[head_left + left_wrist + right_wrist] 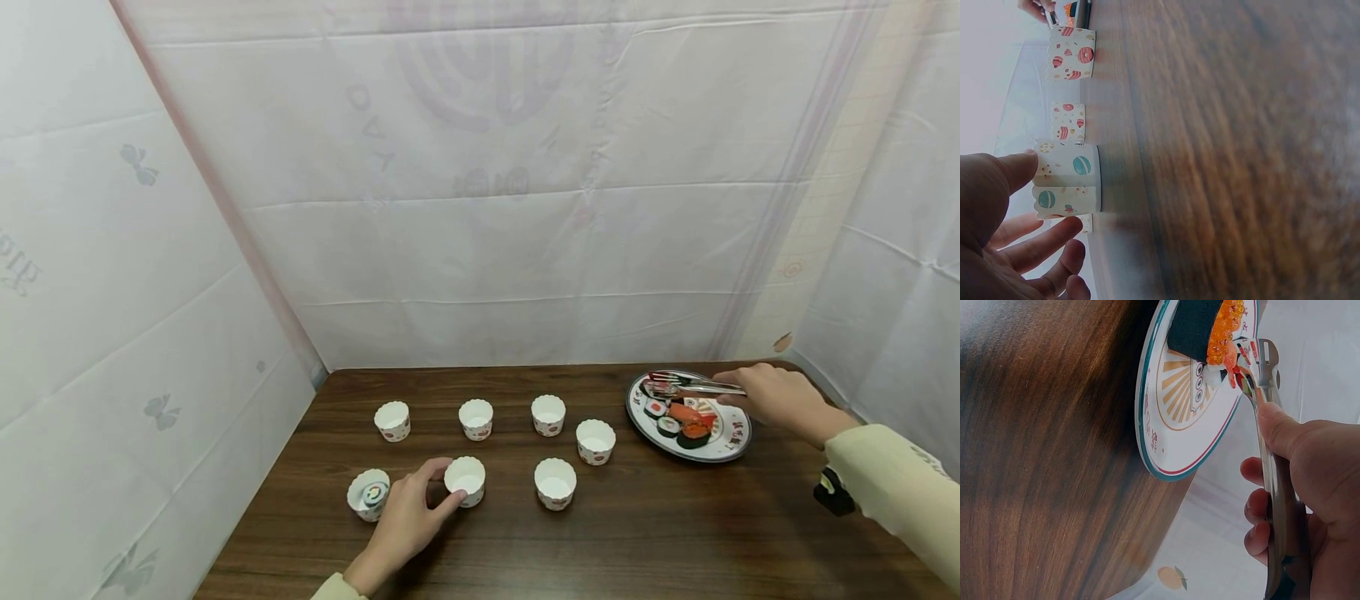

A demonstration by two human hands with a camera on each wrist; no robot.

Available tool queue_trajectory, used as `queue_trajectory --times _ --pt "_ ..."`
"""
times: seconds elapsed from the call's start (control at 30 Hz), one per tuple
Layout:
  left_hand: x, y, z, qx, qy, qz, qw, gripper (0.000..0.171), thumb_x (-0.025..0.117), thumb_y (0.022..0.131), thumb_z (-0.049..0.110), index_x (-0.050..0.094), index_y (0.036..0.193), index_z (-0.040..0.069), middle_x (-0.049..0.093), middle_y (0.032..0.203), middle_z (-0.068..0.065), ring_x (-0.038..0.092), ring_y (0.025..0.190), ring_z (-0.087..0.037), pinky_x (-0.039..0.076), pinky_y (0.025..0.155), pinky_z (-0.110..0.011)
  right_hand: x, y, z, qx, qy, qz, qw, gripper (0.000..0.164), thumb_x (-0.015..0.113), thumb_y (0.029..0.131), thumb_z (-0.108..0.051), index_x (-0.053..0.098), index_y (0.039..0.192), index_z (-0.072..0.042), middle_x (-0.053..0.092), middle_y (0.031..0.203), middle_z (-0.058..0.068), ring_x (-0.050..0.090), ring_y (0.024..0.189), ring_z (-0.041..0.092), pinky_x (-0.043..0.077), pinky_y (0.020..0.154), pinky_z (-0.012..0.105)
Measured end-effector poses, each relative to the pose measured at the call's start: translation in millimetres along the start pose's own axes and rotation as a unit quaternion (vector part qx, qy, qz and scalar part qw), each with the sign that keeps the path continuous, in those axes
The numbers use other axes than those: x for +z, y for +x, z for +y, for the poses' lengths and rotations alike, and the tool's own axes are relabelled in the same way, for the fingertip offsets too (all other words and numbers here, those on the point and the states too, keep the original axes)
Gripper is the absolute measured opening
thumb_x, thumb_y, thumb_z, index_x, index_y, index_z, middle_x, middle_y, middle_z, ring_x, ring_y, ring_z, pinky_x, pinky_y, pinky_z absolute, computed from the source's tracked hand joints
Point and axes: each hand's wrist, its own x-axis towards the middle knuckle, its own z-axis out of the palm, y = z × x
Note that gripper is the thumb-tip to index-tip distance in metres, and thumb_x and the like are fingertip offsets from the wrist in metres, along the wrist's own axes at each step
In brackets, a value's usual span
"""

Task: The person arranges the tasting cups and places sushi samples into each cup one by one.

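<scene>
White cup (361, 508) with sushi roll (373, 495), round plate (723, 444) with assorted sushi (684, 412)

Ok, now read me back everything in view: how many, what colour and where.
Scalloped paper cups: seven, white with small prints, across the table's left and middle
Round sushi roll: one, mostly white with a dark edge, in the front-left cup
Round flat plate: one, white with a dark rim, table's right side
Assorted sushi pieces: several, exact count unclear, black, white and orange-red, on the plate
Metal tongs: one pair, silver, reaching over the plate
Wooden table: one, dark brown, under everything
Printed sheeting: count unclear, white, behind and beside the table
Long sleeves: two, pale yellow, bottom and right edges
Left hand: one, bare, holding the front-middle cup
Right hand: one, bare, gripping the tongs
</scene>
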Motion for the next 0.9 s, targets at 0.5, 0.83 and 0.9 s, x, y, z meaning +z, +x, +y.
queue_trajectory --times 0.5,0.83,0.9 --pt "0.4 0.1 -1.0 0.004 0.005 0.0 1.0 0.039 0.086 0.085 0.026 0.071 0.118 0.011 0.075 0.098 -0.005 0.044 0.059 0.0 0.041 0.058 -0.023 -6.2 -2.5 2.4 -0.006 -0.018 0.02 1.0 0.037 0.075 0.094 -0.026 0.073 0.124 -0.005 0.074 0.107 0.02 0.071 0.084 0.037 0.054 0.059 0.054" --pt "0.8 0.7 -3.3 0.004 0.006 -0.003 1.0 0.04 0.086 0.086 0.027 0.071 0.118 0.01 0.075 0.098 -0.004 0.047 0.059 -0.002 0.042 0.059 -0.024 -15.5 -4.6 3.4 -0.012 -0.021 0.05 0.998 0.037 0.074 0.095 -0.028 0.073 0.125 -0.007 0.074 0.104 0.021 0.069 0.074 0.036 0.051 0.051 0.053" --pt "1.0 0.5 -3.5 0.003 0.004 -0.004 1.0 0.04 0.086 0.086 0.027 0.071 0.118 0.01 0.075 0.098 -0.004 0.048 0.06 -0.003 0.042 0.059 -0.024 -17.8 -5.1 2.9 -0.011 -0.021 0.055 0.998 0.037 0.074 0.095 -0.029 0.074 0.125 -0.007 0.074 0.104 0.021 0.069 0.074 0.037 0.05 0.05 0.053"
